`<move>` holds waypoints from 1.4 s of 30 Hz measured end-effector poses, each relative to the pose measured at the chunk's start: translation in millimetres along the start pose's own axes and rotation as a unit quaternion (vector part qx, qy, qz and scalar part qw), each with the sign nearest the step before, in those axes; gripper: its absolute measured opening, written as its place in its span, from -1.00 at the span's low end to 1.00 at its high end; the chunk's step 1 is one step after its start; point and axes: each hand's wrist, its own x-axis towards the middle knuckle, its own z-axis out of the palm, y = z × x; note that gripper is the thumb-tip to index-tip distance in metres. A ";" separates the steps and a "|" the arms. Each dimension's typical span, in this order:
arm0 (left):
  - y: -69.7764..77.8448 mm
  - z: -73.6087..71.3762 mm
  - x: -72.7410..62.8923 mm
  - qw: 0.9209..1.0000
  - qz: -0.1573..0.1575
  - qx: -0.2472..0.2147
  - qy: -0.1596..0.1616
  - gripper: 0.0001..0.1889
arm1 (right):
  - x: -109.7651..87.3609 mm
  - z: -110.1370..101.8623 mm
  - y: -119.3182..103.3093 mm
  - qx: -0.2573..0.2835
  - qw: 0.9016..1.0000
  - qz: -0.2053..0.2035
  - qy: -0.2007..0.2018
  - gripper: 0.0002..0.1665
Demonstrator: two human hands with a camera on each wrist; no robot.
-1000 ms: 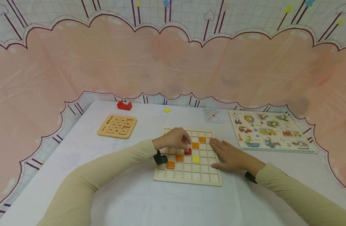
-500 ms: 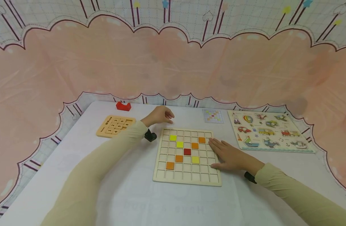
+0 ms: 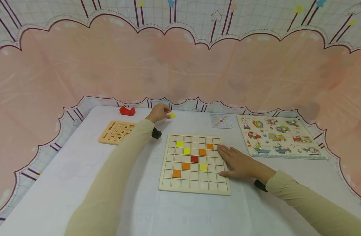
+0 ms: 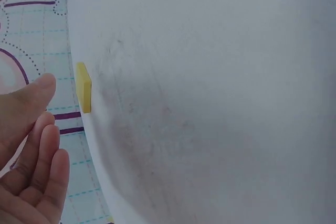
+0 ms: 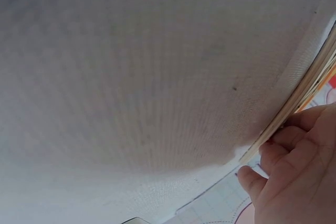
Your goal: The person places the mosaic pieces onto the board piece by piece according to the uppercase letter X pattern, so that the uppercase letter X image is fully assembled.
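My left hand [image 3: 159, 112] reaches to the far side of the table, its fingertips right by a loose yellow square tile [image 3: 172, 115]. In the left wrist view that tile [image 4: 84, 88] lies flat on the cloth, a small gap away from the loosely bent fingers and thumb. My right hand [image 3: 239, 163] rests with straight fingers along the right edge of a wooden grid board [image 3: 195, 189]. Sitting in the board's squares are a red tile [image 3: 194, 159], several orange tiles [image 3: 202, 152] and three yellow tiles [image 3: 203, 167], forming diagonal lines.
A pattern card [image 3: 221, 121] lies behind the board. To the right is a picture puzzle board [image 3: 282, 137] with vehicles. At the left are a wooden number puzzle [image 3: 115, 132], partly covered by my left sleeve, and a red notched block [image 3: 127, 111] near the far edge.
My left hand has left the board, uncovering two yellow tiles there, and moved back and left to the loose yellow tile. The right hand has stayed on the board's edge.
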 end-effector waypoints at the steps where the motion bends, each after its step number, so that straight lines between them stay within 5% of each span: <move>1: -0.4 0.9 2.3 1.000 -0.003 0.002 -0.001 -0.61 | -0.4 -0.4 0.0 0.001 1.000 0.000 0.001 0.14; 7: -18.3 14.3 35.7 0.999 -0.043 0.005 -0.032 -0.55 | -1.4 -0.7 0.5 0.006 1.000 0.001 0.000 0.15; 9: -51.3 28.6 62.9 1.000 -0.011 -0.004 -0.026 -0.54 | -1.0 -0.2 0.9 0.005 1.000 0.001 -0.001 0.16; 12: -68.1 38.4 78.2 0.999 -0.008 -0.010 -0.040 -0.52 | -0.6 0.7 1.6 0.004 1.000 0.001 -0.001 0.16; 14: -59.9 36.4 69.4 0.999 -0.014 -0.018 -0.039 -0.53 | -0.3 1.0 1.3 0.004 1.000 0.000 -0.002 0.16; 16: -26.6 25.3 40.8 0.997 -0.050 -0.008 -0.050 -0.54 | -0.1 1.2 1.1 0.005 1.000 -0.001 -0.003 0.16; 19: 6.2 12.2 3.9 0.998 -0.045 -0.008 -0.039 -0.60 | -0.1 1.1 0.7 0.007 1.000 -0.001 -0.004 0.16; 22: 9.0 10.7 -1.1 0.999 -0.042 0.002 -0.034 -0.64 | 0.0 1.0 0.5 0.004 1.000 -0.001 -0.003 0.15; 25: -3.6 13.7 8.6 0.999 -0.039 0.008 -0.034 -0.69 | 0.0 0.8 0.3 0.001 1.000 0.000 -0.002 0.15; 42: -15.7 2.7 -5.2 0.997 -0.032 0.012 -0.074 -0.66 | 1.5 3.3 3.3 -0.002 1.000 -0.006 0.004 0.15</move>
